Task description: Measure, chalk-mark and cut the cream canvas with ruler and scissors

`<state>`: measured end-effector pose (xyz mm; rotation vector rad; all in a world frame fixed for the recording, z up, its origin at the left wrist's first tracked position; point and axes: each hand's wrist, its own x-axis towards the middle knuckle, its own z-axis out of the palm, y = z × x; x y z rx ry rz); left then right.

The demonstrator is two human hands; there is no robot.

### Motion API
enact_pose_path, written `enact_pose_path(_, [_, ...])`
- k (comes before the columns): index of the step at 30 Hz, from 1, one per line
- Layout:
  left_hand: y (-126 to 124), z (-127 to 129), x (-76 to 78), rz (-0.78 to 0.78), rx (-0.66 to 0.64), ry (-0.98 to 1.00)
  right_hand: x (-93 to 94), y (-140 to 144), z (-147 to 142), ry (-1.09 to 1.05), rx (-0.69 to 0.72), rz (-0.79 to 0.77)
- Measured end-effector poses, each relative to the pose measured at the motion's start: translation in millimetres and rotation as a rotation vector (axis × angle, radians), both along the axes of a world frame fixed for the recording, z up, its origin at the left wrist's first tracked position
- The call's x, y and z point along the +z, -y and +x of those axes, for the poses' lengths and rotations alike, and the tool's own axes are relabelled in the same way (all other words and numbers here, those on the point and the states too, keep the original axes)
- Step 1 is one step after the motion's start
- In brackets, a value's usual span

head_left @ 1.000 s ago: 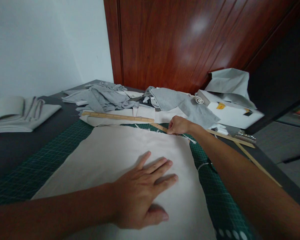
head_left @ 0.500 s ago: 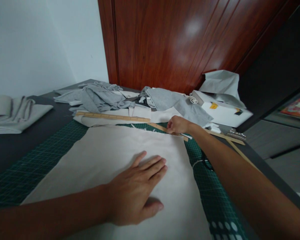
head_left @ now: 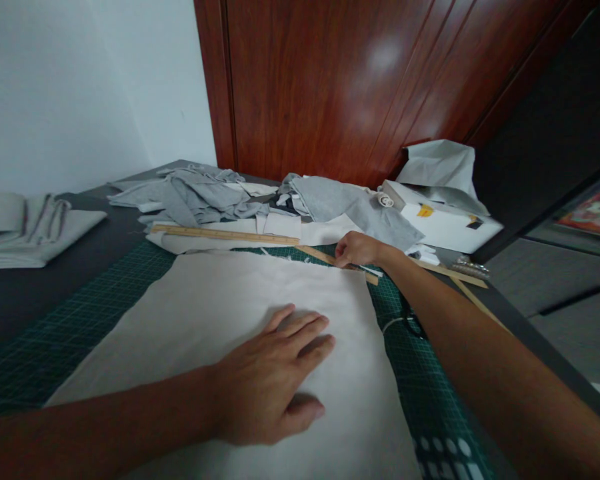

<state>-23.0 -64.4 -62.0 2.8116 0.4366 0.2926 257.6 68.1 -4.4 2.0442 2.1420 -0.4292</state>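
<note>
A large off-white cloth (head_left: 210,313) lies spread over a green cutting mat (head_left: 125,287). My left hand (head_left: 275,373) rests palm down on this cloth, its fingers stretched and apart. At the far right corner of the cloth, my right hand (head_left: 359,249) has its fingers closed over a thin wooden ruler (head_left: 313,253). Its fingertips are partly hidden, but they appear to pinch the ruler, which lies slantwise along the cloth's frayed far edge. Some narrow white strips and loose threads are near that edge.
Another wooden ruler (head_left: 225,233) lies on pale cloth behind. Crumpled grey cloths (head_left: 195,193) run along the back. A white box (head_left: 445,223) stands at the far right. Dark scissors (head_left: 414,323) lie beneath my right forearm. Folded cloth (head_left: 40,230) sits at the left.
My right hand and the ruler under it have shifted very slightly to the right. My left hand stays flat on the cloth, its fingers a little differently spread.
</note>
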Motion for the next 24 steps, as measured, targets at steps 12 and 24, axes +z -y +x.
enact_pose_path(12, [-0.3, 1.1, -0.1, -0.109, 0.056, 0.083, 4.5, 64.9, 17.5, 0.065, -0.116, -0.013])
enact_pose_path(24, [-28.5, -13.9, -0.5, -0.551, 0.369, 0.462, -0.4, 201.2, -106.3, -0.681, 0.346, 0.07])
